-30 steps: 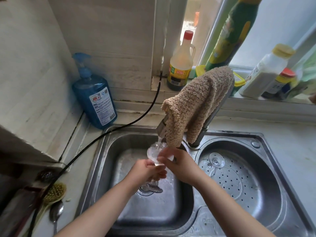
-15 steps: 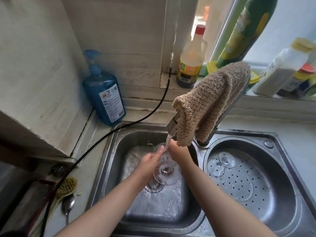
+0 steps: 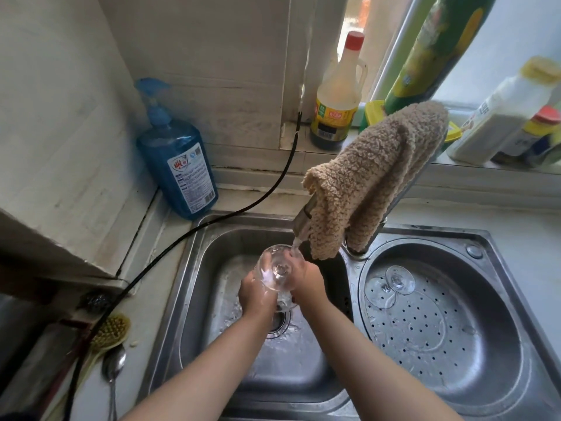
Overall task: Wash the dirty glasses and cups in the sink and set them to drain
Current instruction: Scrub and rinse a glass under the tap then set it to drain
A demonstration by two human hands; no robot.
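Since half a second earlier, we had tipped the wine glass (image 3: 277, 270) so that its mouth faced up toward the tap, and the stream now struck its rim instead of running past it. Our left hand (image 3: 256, 294) was curled round the lower left side of the bowl, and our right hand (image 3: 306, 284) was wrapped round its right side, fingers bent against the glass. Together they held it over the drain of the left sink basin (image 3: 194, 268), directly under the faucet spout (image 3: 302, 218).

We judged this to be the rinsing step: water was running and splashing on the basin floor, with no suds that we could make out (though the glass was too clear and wet to be sure).

A second glass (image 3: 391, 282) already lay upside down on the perforated drain tray (image 3: 440, 323) in the right basin, its foot uppermost. The next move, as we saw it, called for emptying the held glass, carrying it across the divider and setting it mouth down beside that one without knocking the two together.

A brown cloth (image 3: 373, 180) hung over the faucet neck, close above our hands. The blue soap bottle (image 3: 179, 165) stood on the counter at the left corner, and a brush (image 3: 110, 329) and spoon (image 3: 113, 363) lay near the counter's front edge.
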